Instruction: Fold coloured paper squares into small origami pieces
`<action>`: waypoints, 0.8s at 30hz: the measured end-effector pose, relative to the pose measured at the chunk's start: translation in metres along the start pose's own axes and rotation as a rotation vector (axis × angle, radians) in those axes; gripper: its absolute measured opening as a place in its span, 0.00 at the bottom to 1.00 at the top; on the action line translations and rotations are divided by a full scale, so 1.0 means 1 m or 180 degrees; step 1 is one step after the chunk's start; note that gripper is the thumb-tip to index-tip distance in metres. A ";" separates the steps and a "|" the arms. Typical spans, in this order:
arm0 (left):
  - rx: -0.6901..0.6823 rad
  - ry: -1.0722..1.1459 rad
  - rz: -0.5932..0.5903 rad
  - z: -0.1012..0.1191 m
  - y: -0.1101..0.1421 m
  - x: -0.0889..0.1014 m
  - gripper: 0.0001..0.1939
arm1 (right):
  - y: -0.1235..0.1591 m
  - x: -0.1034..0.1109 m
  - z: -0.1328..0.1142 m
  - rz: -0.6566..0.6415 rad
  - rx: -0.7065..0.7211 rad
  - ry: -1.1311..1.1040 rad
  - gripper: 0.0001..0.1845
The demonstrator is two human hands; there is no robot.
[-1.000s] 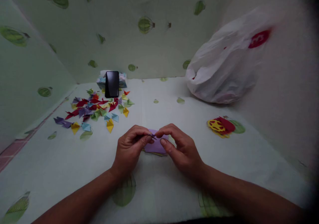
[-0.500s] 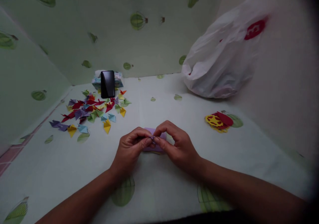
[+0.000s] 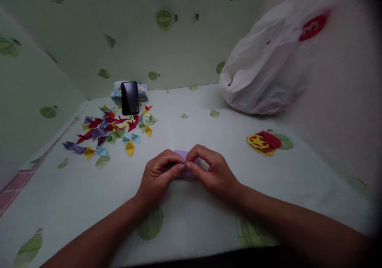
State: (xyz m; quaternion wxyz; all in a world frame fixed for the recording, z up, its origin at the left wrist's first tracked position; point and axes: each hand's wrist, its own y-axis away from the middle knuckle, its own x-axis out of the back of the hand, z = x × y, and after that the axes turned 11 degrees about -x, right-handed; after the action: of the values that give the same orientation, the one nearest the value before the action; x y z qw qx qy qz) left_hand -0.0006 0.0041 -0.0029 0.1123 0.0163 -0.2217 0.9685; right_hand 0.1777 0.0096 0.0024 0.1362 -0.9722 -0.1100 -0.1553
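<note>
My left hand [image 3: 158,175] and my right hand [image 3: 209,173] meet at the middle of the table, fingertips pinched together on a small purple folded paper piece [image 3: 184,165]. Most of that piece is hidden between the fingers. Under and just behind the hands lies a small stack of purple paper squares [image 3: 181,155]. A scatter of several folded paper pieces [image 3: 110,131] in red, purple, yellow, blue and green lies at the back left, well away from both hands.
A black phone [image 3: 129,97] stands upright against a small box at the back. A white plastic bag [image 3: 268,67] sits at the back right. Red and yellow paper sheets [image 3: 264,142] lie to the right. Patterned walls enclose the table.
Both hands have drawn closer together, the right fingers curling in to pinch the purple piece with the left. The view has shifted slightly.
</note>
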 end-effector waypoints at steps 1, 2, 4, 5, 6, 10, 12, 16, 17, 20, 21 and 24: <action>0.0021 0.0023 -0.0017 0.000 0.000 0.000 0.02 | 0.000 0.000 0.000 -0.0044 -0.0016 -0.0052 0.07; 0.0071 0.0070 -0.0019 0.000 0.000 0.001 0.02 | 0.000 0.000 0.001 -0.0087 -0.0025 -0.0105 0.07; 0.0239 0.0174 0.0008 0.000 -0.001 0.002 0.03 | 0.000 0.000 0.001 -0.0149 -0.0026 -0.0188 0.07; 0.0337 0.0220 0.0030 -0.001 -0.001 0.003 0.03 | -0.001 0.000 0.001 -0.0180 -0.0029 -0.0218 0.07; 0.0432 0.0263 0.0049 -0.002 -0.001 0.003 0.03 | -0.001 0.000 0.001 -0.0221 -0.0038 -0.0245 0.07; 0.0689 0.0452 0.0145 -0.004 -0.001 0.003 0.05 | -0.001 -0.001 0.001 -0.0402 -0.0104 -0.0334 0.07; 0.0754 0.0539 0.0193 -0.004 -0.002 0.002 0.05 | -0.001 -0.002 0.002 -0.0450 -0.0121 -0.0338 0.06; 0.0834 0.0668 0.0228 -0.002 -0.003 0.000 0.05 | 0.000 -0.004 0.003 -0.0477 -0.0111 -0.0234 0.05; 0.0862 0.0697 0.0233 -0.002 -0.003 0.000 0.05 | 0.000 -0.004 0.003 -0.0463 -0.0109 -0.0182 0.06; 0.1023 0.0804 0.0253 -0.004 -0.002 0.000 0.06 | 0.000 -0.003 0.002 -0.0295 -0.0146 0.0005 0.07; 0.1071 0.0847 0.0264 -0.005 -0.002 0.000 0.06 | 0.000 -0.002 0.001 -0.0208 -0.0155 0.0065 0.07; 0.1120 0.0969 0.0276 -0.008 -0.002 0.000 0.07 | -0.002 0.001 0.000 -0.0122 -0.0155 0.0121 0.08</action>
State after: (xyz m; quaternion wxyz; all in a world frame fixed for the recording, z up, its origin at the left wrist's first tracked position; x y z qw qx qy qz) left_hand -0.0004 0.0091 -0.0095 0.0981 -0.1201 -0.0304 0.9874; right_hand 0.1783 0.0115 0.0031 0.1116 -0.9698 -0.1222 -0.1790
